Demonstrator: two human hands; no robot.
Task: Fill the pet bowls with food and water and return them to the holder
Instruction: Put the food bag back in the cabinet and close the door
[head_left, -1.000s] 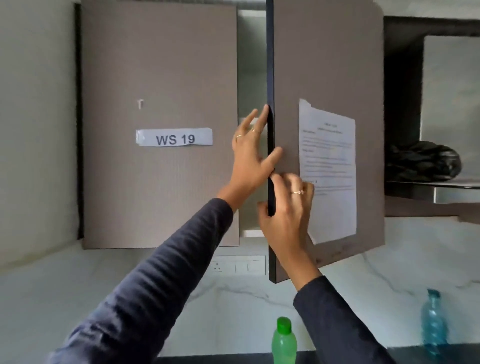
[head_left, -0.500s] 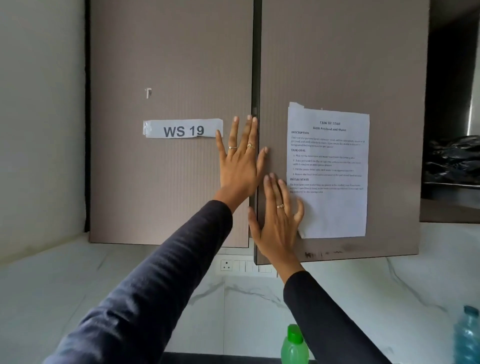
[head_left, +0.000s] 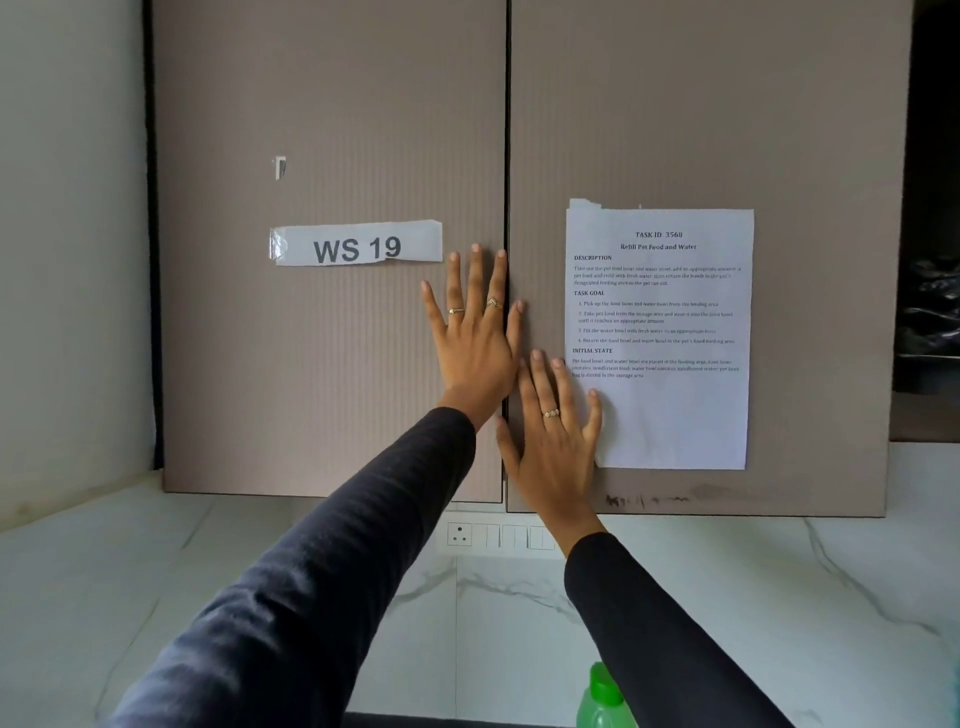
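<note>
Grip: none taken. Left hand (head_left: 475, 332), fingers straight and spread, palm flat against the left cabinet door (head_left: 332, 156) at its inner edge; thumb lies across the seam onto the neighbouring door. Two rings on this hand. Right hand (head_left: 553, 431), fingers straight and slightly fanned, palm flat against the right cabinet door (head_left: 701, 104), just below and to the right of the left hand; the two hands nearly touch at the seam. One ring on this hand. Both arms in dark sleeves (head_left: 311, 597), reaching up and forward.

Doors: both flush, only a thin dark line between them, running up from between the hands.

Task's things: pet bowls and holder do not show in this view; their place relative to the hands cannot be told.

Beside the left hand, to its left and slightly above: white label (head_left: 356, 244) reading "WS 19", taped to the left door, its right end just short of the fingertips. Further up and left: a small scrap of tape (head_left: 280, 167).

Beside the right hand, to its right: printed task sheet (head_left: 670, 415) headed "Refill Pet Food and Water"; the little finger rests on its lower left edge.

Below the hands: white socket and switch plate (head_left: 498, 535) on the marble-patterned wall (head_left: 753, 597). Below the right forearm, at the bottom edge: green bottle (head_left: 602, 699), cap uppermost.
</note>
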